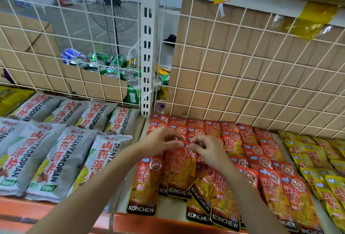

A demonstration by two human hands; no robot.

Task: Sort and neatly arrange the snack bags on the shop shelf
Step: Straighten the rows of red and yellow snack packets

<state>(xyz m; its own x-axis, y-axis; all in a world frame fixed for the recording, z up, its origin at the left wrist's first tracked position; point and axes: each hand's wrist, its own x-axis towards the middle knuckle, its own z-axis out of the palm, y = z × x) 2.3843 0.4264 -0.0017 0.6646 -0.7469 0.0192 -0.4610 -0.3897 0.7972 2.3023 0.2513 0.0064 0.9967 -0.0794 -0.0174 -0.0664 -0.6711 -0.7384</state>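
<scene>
Red KONCHEW snack bags (pixel 268 161) lie in overlapping rows on the middle of the shelf. My left hand (pixel 158 144) and my right hand (pixel 207 151) both pinch the top edge of one red bag (pixel 182 174), which hangs above the others. A few red bags (pixel 202 194) near the front lie crooked and overlap. Grey SHANYAOBOPIAN bags (pixel 61 155) fill the left part in two rows. Yellow bags (pixel 317 161) lie in rows at the right.
A white wire grid (pixel 242 77) backs the shelf, with cardboard (pixel 224 51) behind it. A white slotted post (pixel 148 51) divides the two bays. Drink cans (pixel 115 67) sit in a box behind the grid. The orange shelf edge (pixel 149 222) runs along the front.
</scene>
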